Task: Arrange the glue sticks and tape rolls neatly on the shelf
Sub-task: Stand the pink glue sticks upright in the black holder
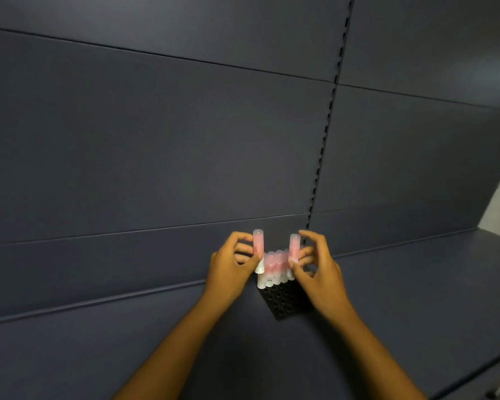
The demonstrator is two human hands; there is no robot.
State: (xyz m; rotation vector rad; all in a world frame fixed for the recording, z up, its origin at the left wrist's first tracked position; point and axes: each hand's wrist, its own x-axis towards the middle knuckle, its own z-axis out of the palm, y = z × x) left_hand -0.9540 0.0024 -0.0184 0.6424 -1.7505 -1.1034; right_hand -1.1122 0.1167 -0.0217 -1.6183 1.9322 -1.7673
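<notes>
Care mattered here: left hand (231,262) and right hand (315,267) each pinched one glue stick (259,249) upright above the black holder (286,298) on the shelf (416,284), best lowered straight into free holes beside the seated sticks (274,265)

Dark blue-grey flat metal shelf (98,342) runs L to R under a matching panelled back wall (156,140) w/ a slotted vertical upright strip (326,134). Directly on it, near the back edge & approx mid-frame, sits a black perforated rectangular holder block (286,301), turned at an angle to the wall. Row of translucent pink-and-white capped glue sticks (273,269) stands upright in the block's far side; front holes show dark.
</notes>
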